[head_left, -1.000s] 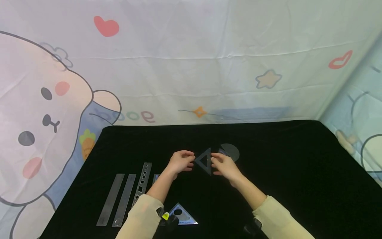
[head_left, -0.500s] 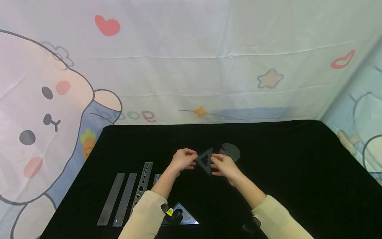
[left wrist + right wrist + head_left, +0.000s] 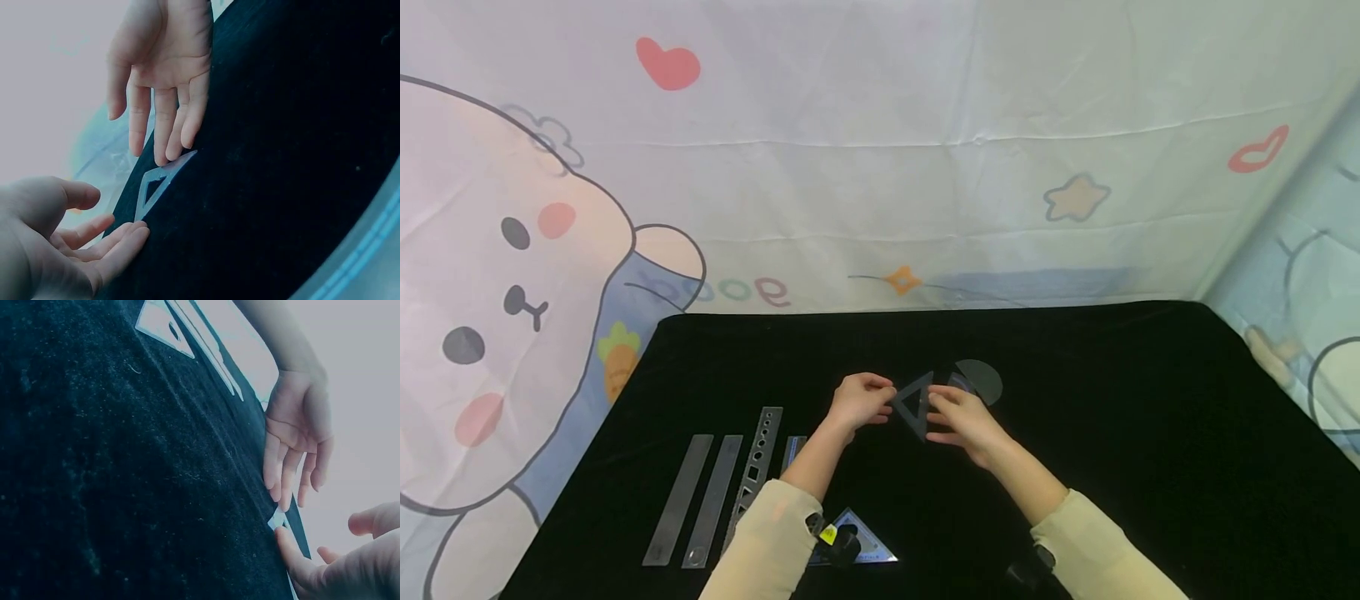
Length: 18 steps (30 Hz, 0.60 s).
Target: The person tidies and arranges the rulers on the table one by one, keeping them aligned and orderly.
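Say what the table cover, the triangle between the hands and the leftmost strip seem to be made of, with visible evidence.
Table cover: likely velvet-like fabric, matte black; the right wrist view shows faint nap and specks.
Triangle: probably clear plastic, smooth; the cover shows darkly through it.
Leftmost strip: plastic or metal, I cannot be sure; grey with a dull sheen.

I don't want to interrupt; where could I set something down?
Widest: the black cloth between the right forearm and its right edge. Also bare: the strip along the backdrop. Crowded: left, at the grey strips; centre, where left hand and right hand flank the triangle.
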Available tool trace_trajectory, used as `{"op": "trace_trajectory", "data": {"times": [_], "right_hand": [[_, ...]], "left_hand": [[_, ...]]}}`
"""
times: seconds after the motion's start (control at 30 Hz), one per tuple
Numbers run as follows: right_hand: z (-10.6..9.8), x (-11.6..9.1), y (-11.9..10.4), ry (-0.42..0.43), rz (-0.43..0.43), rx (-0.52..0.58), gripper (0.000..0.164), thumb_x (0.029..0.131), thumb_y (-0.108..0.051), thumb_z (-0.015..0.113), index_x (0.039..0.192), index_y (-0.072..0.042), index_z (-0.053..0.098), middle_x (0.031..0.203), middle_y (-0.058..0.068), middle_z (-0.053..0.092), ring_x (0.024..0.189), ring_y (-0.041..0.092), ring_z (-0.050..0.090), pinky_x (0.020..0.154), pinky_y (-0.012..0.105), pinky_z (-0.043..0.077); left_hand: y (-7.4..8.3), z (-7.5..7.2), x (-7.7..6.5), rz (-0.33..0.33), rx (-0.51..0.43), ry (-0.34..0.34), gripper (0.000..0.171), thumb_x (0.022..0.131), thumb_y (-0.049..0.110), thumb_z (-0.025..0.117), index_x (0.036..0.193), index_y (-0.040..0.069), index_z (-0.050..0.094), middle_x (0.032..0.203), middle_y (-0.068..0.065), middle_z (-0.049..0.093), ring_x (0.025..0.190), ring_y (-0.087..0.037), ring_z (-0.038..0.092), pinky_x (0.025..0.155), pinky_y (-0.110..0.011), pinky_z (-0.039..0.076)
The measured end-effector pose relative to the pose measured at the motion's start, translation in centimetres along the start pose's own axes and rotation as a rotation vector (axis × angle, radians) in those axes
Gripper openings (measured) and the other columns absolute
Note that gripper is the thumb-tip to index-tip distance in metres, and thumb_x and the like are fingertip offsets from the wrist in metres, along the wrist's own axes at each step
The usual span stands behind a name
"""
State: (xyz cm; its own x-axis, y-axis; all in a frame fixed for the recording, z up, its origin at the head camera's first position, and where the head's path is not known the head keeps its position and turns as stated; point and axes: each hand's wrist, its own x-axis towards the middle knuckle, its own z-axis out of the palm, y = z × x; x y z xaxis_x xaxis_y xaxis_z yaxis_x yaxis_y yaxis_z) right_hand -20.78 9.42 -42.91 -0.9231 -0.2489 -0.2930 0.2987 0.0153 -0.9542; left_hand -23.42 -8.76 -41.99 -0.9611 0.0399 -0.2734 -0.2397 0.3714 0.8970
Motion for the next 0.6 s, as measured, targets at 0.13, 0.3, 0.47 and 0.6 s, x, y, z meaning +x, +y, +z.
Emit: {"op": "trace_trajectory", "data": {"times": [0.13, 0.3, 0.47, 0.6], "right_hand": [[0.03, -0.15, 0.11, -0.002, 0.0, 0.008, 0.046, 0.097, -0.024, 0.042, 0.138, -0.004, 0.036, 0.138, 0.024, 0.037, 0.124, 0.039, 0.042, 0.09, 0.043, 0.049], [0.18, -0.38, 0.26, -0.012, -0.012, 0.034, 0.046, 0.097, -0.024, 0.042, 0.138, -0.004, 0.035, 0.139, 0.023, 0.036, 0.124, 0.039, 0.042, 0.091, 0.043, 0.048], [0.46, -0.46, 0.32, -0.024, -0.025, 0.056, 0.047, 0.097, -0.025, 0.043, 0.139, -0.005, 0.034, 0.139, 0.023, 0.036, 0.124, 0.039, 0.043, 0.09, 0.043, 0.049], [0.68, -0.63, 0.21, -0.028, -0.031, 0.07, 0.047, 0.097, -0.026, 0.043, 0.139, -0.005, 0.034, 0.138, 0.023, 0.037, 0.123, 0.039, 0.043, 0.091, 0.043, 0.049]], "left_hand": [[-0.19, 0.05, 0.02, 0.004, -0.031, 0.018, 0.027, 0.089, 0.019, 0.058, 0.112, 0.004, 0.058, 0.1, -0.013, 0.063, 0.087, -0.024, 0.066, 0.075, -0.033, 0.056], [-0.42, 0.11, 0.11, 0.013, -0.056, 0.014, 0.029, 0.088, 0.017, 0.06, 0.114, 0.003, 0.056, 0.099, -0.014, 0.064, 0.086, -0.024, 0.066, 0.074, -0.033, 0.056], [-0.51, 0.28, 0.15, 0.02, -0.076, 0.003, 0.032, 0.085, 0.012, 0.062, 0.116, 0.003, 0.055, 0.1, -0.013, 0.061, 0.085, -0.023, 0.066, 0.073, -0.032, 0.056], [-0.66, 0.4, 0.22, 0.026, -0.086, 0.022, 0.032, 0.083, 0.007, 0.063, 0.115, 0.004, 0.056, 0.099, -0.013, 0.058, 0.08, -0.02, 0.066, 0.07, -0.029, 0.057]]}}
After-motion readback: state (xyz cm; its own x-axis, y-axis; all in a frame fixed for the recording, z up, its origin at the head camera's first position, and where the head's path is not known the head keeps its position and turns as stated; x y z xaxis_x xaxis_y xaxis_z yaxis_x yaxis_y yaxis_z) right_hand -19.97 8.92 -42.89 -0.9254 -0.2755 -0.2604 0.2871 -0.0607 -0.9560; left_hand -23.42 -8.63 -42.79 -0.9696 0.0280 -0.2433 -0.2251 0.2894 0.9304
